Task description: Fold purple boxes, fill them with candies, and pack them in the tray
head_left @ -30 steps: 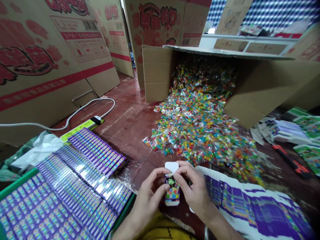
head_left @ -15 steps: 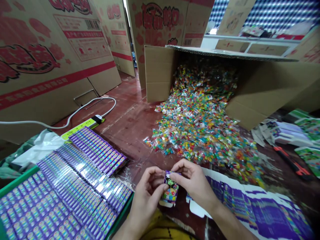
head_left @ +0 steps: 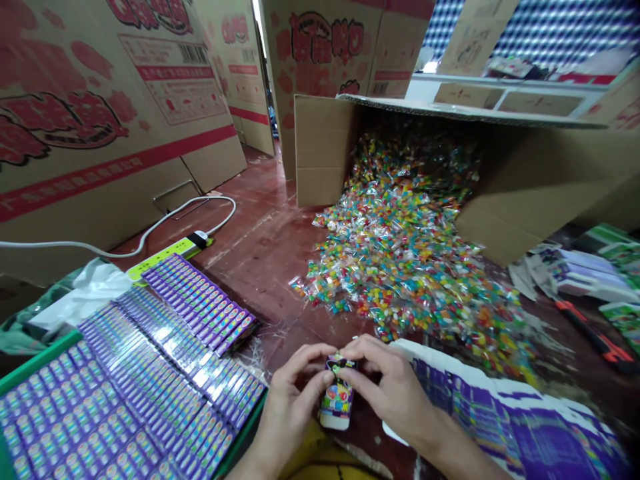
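Note:
Between my two hands is a small purple printed candy box (head_left: pixel 338 397), held near the table's front edge with a pale flap at its lower end. My left hand (head_left: pixel 303 387) pinches its left side, thumb on the printed front. From the right, my right hand (head_left: pixel 383 383) grips its upper part, thumb across the front and fingers at the top edge. The fingertips behind the box are hidden. Right of my right hand lies a fanned row of flat purple cartons (head_left: pixel 500 407). Beyond my hands spreads a heap of clear candy packets (head_left: pixel 400 267).
A cardboard box (head_left: pixel 323 153) lies on its side with packets spilling out. At left, a green tray (head_left: pixel 47 363) holds rows of filled purple boxes (head_left: pixel 165 360). Behind it are a power strip (head_left: pixel 167 257) and white cable (head_left: pixel 145 233). An orange-and-black tool (head_left: pixel 595 333) lies far right.
The small box's top end is now covered by the fingers of both hands, and its lower flap faces me. My right hand has moved slightly down and in.

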Demonstrator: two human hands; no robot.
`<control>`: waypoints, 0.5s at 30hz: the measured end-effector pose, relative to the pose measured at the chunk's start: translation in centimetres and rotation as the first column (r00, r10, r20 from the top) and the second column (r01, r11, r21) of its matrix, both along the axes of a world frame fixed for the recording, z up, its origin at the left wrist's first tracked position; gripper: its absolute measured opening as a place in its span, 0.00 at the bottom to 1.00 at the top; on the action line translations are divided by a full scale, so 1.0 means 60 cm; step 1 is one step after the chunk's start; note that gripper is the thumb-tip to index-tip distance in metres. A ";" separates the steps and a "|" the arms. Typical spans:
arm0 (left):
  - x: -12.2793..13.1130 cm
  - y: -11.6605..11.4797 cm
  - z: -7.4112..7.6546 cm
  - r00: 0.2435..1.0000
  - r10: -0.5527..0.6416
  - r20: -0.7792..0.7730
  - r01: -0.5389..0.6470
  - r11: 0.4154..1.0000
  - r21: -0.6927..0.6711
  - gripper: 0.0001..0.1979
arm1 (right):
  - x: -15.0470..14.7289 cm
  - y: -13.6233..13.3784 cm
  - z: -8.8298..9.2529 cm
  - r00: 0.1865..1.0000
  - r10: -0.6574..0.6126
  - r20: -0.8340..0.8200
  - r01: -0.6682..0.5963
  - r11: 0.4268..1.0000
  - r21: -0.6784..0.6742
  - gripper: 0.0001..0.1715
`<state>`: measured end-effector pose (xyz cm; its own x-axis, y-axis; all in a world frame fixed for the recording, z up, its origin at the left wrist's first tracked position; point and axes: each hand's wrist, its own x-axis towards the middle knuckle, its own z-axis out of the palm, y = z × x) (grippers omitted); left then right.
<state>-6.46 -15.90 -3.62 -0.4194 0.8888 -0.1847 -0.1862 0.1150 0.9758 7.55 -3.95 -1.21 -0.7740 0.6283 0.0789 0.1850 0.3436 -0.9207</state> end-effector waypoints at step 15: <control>-0.048 -0.008 -0.008 0.946 0.227 0.231 -0.195 0.969 -0.155 0.27 | -0.108 0.140 -0.050 0.893 0.056 0.446 -0.308 0.798 0.518 0.07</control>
<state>-9.33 -16.39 -4.08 -0.5220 0.7467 -0.4123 -0.4513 0.1684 0.8763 1.07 4.47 -4.21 -0.9109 0.4109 0.0382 0.3603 0.8371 -0.4117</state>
